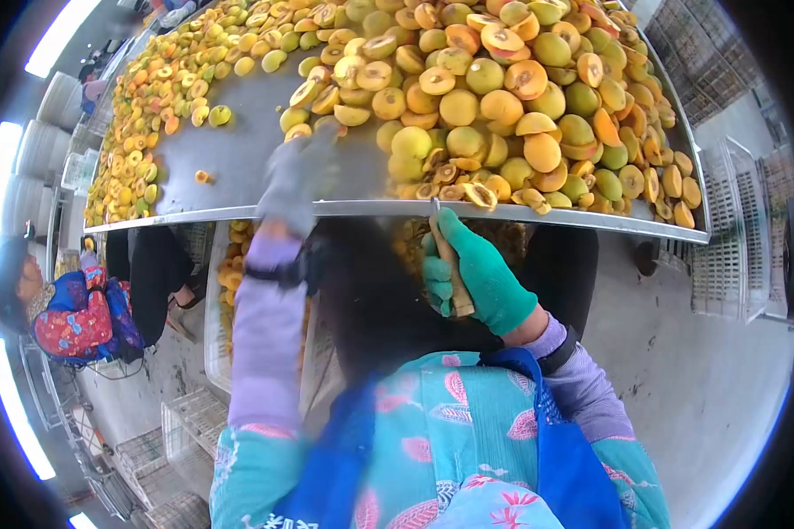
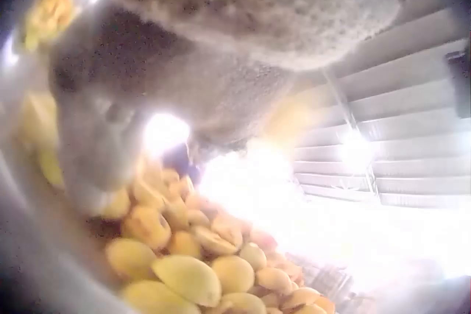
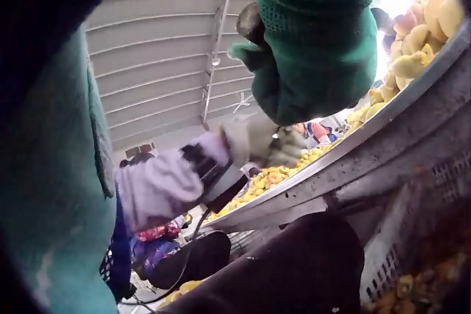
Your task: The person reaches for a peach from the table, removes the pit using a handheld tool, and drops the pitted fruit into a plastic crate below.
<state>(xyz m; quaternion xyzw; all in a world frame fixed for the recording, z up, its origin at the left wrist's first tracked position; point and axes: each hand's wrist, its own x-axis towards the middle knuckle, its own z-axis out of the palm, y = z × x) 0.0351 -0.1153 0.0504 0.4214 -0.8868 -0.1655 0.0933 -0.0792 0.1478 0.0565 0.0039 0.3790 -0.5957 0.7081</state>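
Observation:
In the head view my left hand (image 1: 300, 172), in a grey glove and blurred, reaches over the near edge of the metal table (image 1: 229, 132). Its fingers point toward the halved yellow peaches (image 1: 437, 81); in the right wrist view they look extended. Nothing shows clearly in its grasp. My right hand (image 1: 481, 273), in a green glove, grips the wooden handle (image 1: 448, 269) of a small tool upright just below the table edge. The tool's thin metal tip (image 1: 435, 204) points at the peaches; its shape is too small to make out.
Peaches heap high at the right and spread along the left. One small piece (image 1: 203, 177) lies apart on the metal. A white crate (image 1: 217, 326) of fruit pieces stands below the edge. Another person (image 1: 71, 309) sits at left; stacked crates (image 1: 732, 229) stand at right.

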